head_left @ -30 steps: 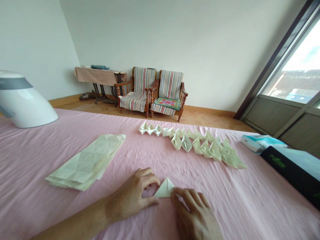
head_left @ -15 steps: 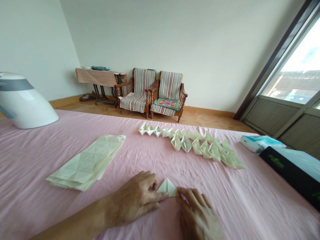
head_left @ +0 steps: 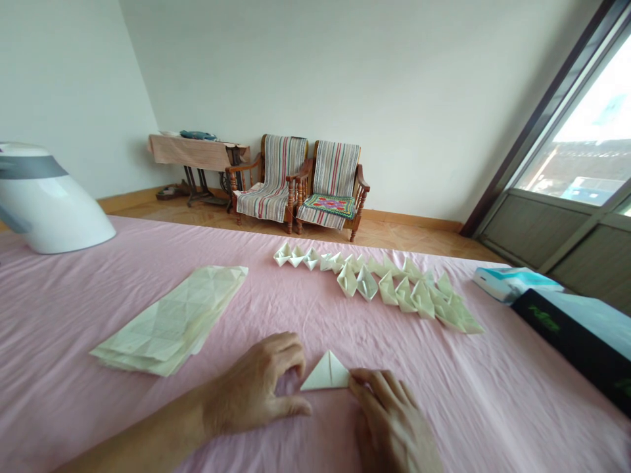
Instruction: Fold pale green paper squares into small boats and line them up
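Observation:
A small folded paper triangle (head_left: 325,373) lies on the pink cloth between my hands, its point facing away from me and a crease down its middle. My left hand (head_left: 259,387) rests just left of it, thumb and fingers apart, holding nothing. At the triangle's right corner, the fingertips of my right hand (head_left: 392,410) are closed together on the paper; its thumb is mostly hidden. Further off stand rows of folded paper boats (head_left: 407,295), pale yellow-green. To the left lies a stack of creased paper sheets (head_left: 172,318).
A pink cloth (head_left: 276,315) covers the table. A white and grey kettle-like object (head_left: 64,210) stands at the far left. On the right are a black box (head_left: 566,335) and a blue-and-white packet (head_left: 513,281). Two wooden chairs (head_left: 328,180) stand beyond the table.
My left hand has drawn back to the left and opened, its thumb coming off the paper triangle. The triangle's left corner now shows. My right hand stays at the right corner.

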The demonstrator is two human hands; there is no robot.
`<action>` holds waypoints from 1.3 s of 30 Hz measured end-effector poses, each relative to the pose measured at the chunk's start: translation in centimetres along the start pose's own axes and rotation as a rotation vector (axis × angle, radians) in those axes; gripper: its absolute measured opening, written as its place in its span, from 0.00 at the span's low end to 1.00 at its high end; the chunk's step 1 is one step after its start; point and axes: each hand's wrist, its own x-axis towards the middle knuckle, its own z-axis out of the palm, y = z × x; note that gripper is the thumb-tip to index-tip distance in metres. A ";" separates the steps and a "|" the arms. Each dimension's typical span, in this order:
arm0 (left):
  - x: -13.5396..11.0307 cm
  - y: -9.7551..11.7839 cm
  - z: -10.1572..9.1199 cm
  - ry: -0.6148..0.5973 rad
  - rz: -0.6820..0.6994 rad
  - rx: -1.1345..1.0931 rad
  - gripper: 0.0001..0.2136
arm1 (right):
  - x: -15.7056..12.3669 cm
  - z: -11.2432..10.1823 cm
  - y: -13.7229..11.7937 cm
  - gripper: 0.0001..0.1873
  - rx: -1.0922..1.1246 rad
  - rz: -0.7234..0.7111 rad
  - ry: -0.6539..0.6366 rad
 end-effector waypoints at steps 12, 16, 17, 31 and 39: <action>0.3 0.7 0.9 0.107 -0.095 -0.121 0.07 | 1.3 -0.7 -1.0 0.15 0.148 0.119 -0.023; 0.7 0.4 1.2 0.172 -0.098 -0.228 0.03 | 1.6 0.2 -1.5 0.16 0.289 0.202 0.031; 0.8 0.4 1.3 0.189 -0.102 -0.248 0.02 | 1.7 0.4 -1.6 0.16 0.326 0.249 0.045; 3.5 1.0 1.9 0.290 -0.175 -0.405 0.02 | 4.9 0.0 -2.0 0.10 0.657 0.556 -0.114; 3.6 0.9 2.3 0.299 -0.202 -0.409 0.04 | 4.6 0.3 -2.2 0.13 0.607 0.494 -0.081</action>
